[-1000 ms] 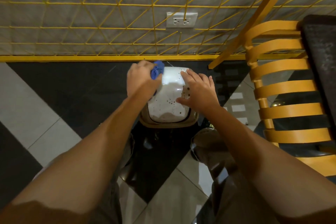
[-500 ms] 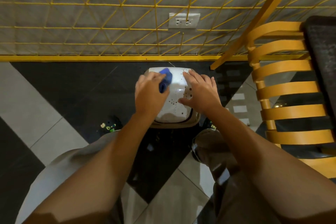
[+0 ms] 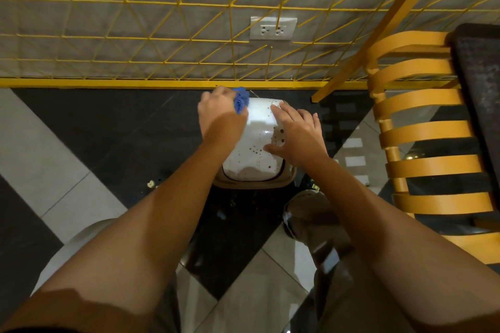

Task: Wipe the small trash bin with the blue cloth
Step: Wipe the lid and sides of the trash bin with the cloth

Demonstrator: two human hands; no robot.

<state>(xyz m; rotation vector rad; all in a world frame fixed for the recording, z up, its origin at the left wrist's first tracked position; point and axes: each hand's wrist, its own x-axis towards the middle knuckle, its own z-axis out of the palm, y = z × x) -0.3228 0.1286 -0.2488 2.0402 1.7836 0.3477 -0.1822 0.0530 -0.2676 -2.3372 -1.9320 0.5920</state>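
At centre frame, on the dark floor tile just below the yellow baseboard, we log the small trash bin: white, glossy, rounded lid with dark speckles, set in a tan rim.

Item, blue cloth: soft, bunched, clamped in our left hand at the lid's upper left corner, pressed to the surface, we judge, to scrub that far edge.

Item, right hand: empty, fingers spread flat on the lid's right side, apparently bracing the bin so it does not slide. The two hands sit apart, the lid between them.

Item, upper frame: yellow wire grid over a grey wall, with a white outlet.

Item, right frame: slatted orange chair, smooth curved bands.
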